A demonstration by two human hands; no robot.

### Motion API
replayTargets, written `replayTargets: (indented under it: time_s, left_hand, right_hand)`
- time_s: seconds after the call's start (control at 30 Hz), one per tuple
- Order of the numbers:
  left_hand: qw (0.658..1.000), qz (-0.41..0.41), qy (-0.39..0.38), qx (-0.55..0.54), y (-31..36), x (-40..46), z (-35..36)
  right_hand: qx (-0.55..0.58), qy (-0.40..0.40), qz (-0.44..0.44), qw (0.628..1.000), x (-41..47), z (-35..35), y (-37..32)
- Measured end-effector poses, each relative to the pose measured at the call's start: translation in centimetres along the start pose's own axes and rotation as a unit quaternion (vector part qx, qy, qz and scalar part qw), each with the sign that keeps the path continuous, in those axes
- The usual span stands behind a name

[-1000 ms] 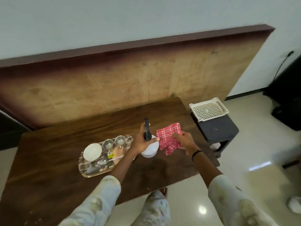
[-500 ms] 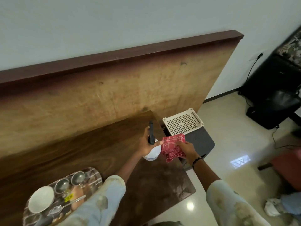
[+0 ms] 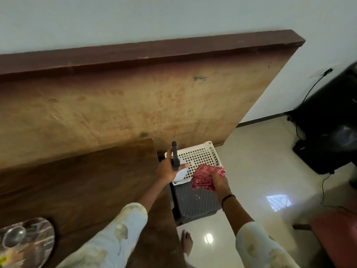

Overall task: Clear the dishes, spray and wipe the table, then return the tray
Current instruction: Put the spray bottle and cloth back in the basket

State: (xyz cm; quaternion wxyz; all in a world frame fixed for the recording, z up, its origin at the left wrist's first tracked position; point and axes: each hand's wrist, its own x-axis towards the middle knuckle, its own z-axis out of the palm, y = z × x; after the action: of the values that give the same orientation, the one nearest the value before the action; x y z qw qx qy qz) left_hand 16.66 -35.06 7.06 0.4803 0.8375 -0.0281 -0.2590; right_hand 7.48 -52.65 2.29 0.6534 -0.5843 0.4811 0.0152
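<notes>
Bottle [image 3: 178, 171] in my left grip [image 3: 168, 169], cloth [image 3: 204, 176] bunched in my right grip [image 3: 218, 182] | both over basket [image 3: 201, 155] beside desk [image 3: 77, 180] | tray [image 3: 25, 242] on desk | advice: set bottle upright, cloth flat.

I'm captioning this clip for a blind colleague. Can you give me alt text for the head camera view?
Seen from above, the left hand holds a spray bottle and the right hand grips a red checked cloth, both over a white slotted basket on a dark stool beside a wooden table. A metal tray of dishes sits at the table's near left.
</notes>
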Motion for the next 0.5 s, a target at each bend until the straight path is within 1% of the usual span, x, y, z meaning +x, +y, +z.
replayTargets:
  time_s: [0.17, 0.3, 0.43, 0.5]
  left_hand:
    - [0.999, -0.029, 0.032, -0.032, -0.9, 5.5, 4.4]
    - [0.996, -0.035, 0.058, -0.050, -2.3, 8.5, 6.4]
    - [0.995, -0.036, 0.066, -0.065, -4.0, 10.3, 7.7]
    - [0.995, -0.040, 0.067, -0.067, -4.8, 10.8, 8.3]
  right_hand:
    - [-0.015, -0.021, 0.005, 1.000, 8.1, -0.6, 0.5]
    - [0.004, -0.011, 0.033, 0.999, 12.5, 0.9, 0.6]
    - [0.089, -0.078, 0.029, 0.993, 15.3, 2.5, 1.3]
    - [0.073, -0.124, 0.060, 0.988, 16.2, 2.5, 2.9]
